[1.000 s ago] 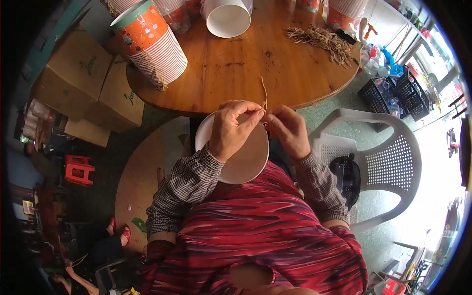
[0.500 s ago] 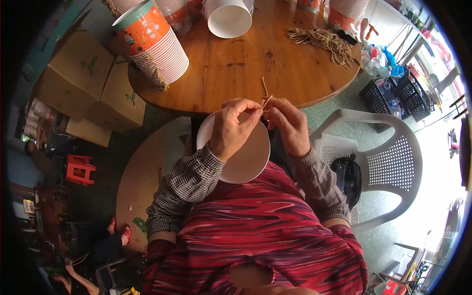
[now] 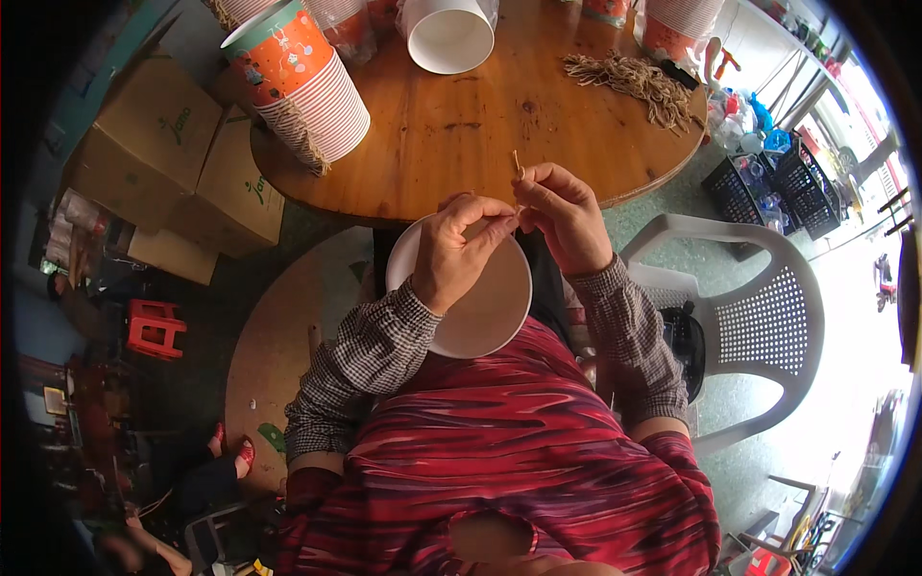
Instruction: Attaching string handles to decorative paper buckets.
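My left hand [image 3: 459, 248] pinches a piece of thin tan cord at the far rim of a white paper bucket [image 3: 480, 312], whose open mouth faces up in front of my body. Just to its right, my right hand [image 3: 569, 219] grips the same cord [image 3: 518, 161] between thumb and fingers, and a short end sticks up above them. The fingertips of both hands almost meet. Part of the bucket's rim is hidden behind my left hand and wrist.
On the wooden table [image 3: 480, 139] stand a stack of orange-and-white paper buckets [image 3: 317, 101], a white bucket on its side [image 3: 451, 48] and a heap of tan cords [image 3: 634, 84]. A grey plastic chair [image 3: 764, 317] is at right; cardboard boxes [image 3: 158, 130] stand at left.
My right hand has shifted up and slightly right along the cord, its fingers now closed higher up. My left hand stays nearly in place at the bucket's rim.
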Tool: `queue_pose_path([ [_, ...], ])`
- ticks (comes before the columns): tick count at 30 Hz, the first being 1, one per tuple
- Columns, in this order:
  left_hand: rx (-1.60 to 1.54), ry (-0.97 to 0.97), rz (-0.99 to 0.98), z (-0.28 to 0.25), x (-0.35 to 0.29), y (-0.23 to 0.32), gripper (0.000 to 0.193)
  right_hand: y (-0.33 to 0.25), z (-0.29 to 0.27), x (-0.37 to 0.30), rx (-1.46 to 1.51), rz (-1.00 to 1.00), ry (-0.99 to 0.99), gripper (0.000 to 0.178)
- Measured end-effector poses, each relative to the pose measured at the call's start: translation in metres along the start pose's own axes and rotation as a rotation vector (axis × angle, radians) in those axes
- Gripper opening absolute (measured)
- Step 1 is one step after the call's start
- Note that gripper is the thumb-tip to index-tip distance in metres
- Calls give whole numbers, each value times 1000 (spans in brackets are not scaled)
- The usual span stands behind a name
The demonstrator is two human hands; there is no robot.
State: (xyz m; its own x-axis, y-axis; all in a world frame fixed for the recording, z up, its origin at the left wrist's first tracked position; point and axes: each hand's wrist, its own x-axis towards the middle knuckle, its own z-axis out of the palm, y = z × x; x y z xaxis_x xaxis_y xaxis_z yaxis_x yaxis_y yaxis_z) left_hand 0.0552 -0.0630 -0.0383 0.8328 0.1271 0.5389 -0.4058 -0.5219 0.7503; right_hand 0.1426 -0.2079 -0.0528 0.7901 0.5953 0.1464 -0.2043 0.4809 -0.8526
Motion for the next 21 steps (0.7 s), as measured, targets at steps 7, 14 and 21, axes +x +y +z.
queue_pose_path([
  [7,-151,-116,-68,1,7,5,11,-14,4,2,-254,-48,-52,11],
  [14,-255,-97,-268,-5,5,4,14,-17,-7,-8,-262,-47,4,15],
  [21,-269,-152,-273,-9,9,10,17,-21,0,-8,-265,-117,-190,11],
])
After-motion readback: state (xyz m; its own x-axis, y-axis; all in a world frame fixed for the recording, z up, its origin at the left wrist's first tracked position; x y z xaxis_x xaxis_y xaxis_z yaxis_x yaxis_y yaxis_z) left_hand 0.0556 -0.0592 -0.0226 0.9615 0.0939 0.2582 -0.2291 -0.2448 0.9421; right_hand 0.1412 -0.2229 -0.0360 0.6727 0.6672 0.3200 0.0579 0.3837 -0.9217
